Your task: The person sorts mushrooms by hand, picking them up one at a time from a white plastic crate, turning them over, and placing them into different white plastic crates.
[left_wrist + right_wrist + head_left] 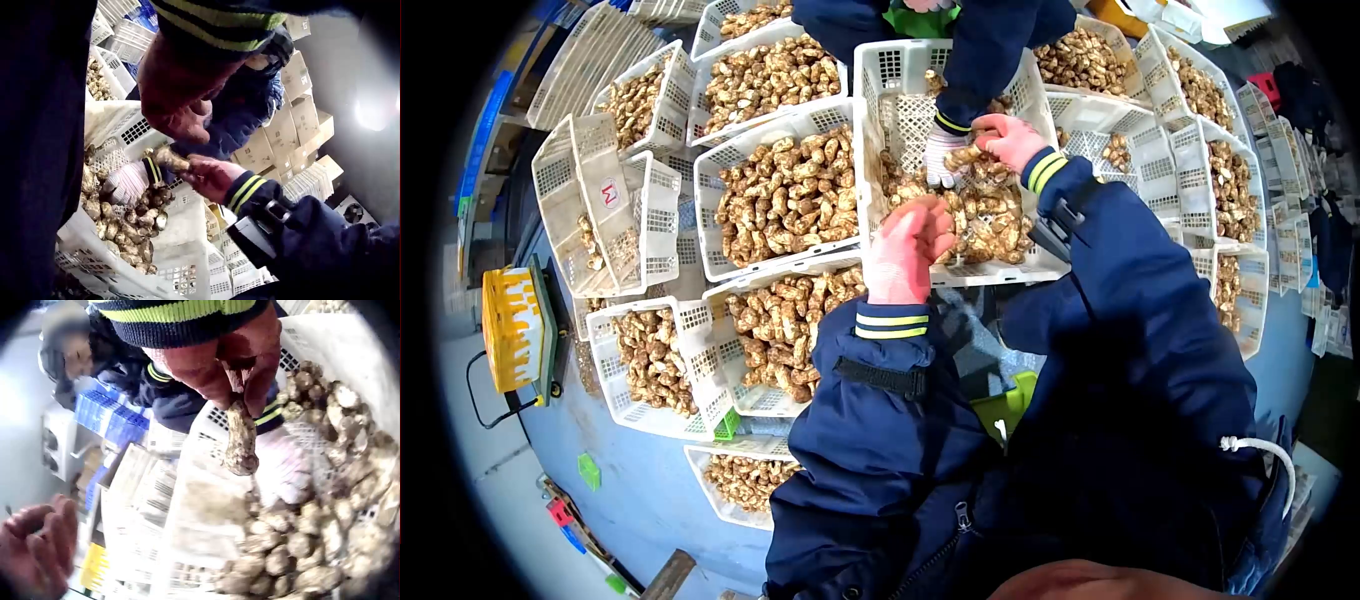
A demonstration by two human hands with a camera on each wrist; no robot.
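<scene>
My right hand (1012, 142), in a pink glove, pinches one knobbly brown-and-cream piece (966, 158) over a white crate (1045, 262). In the right wrist view the piece (241, 439) hangs from the thumb and fingertips of the hand (219, 362). My left hand (908, 250), also gloved in pink, is held palm up by the crate's near left corner, fingers bent loosely and nothing in them; it shows in the left wrist view too (178, 94). Another person's striped-gloved hand (945, 158) reaches among the pieces (985, 220) in the crate.
White crates of similar pieces (785, 195) stand left and right of the middle one. Crates tilted on their sides (605, 200) lie at the left, near a yellow basket (510, 328). The other person (990, 50) is across the crate. Cardboard boxes (284, 128) are stacked behind.
</scene>
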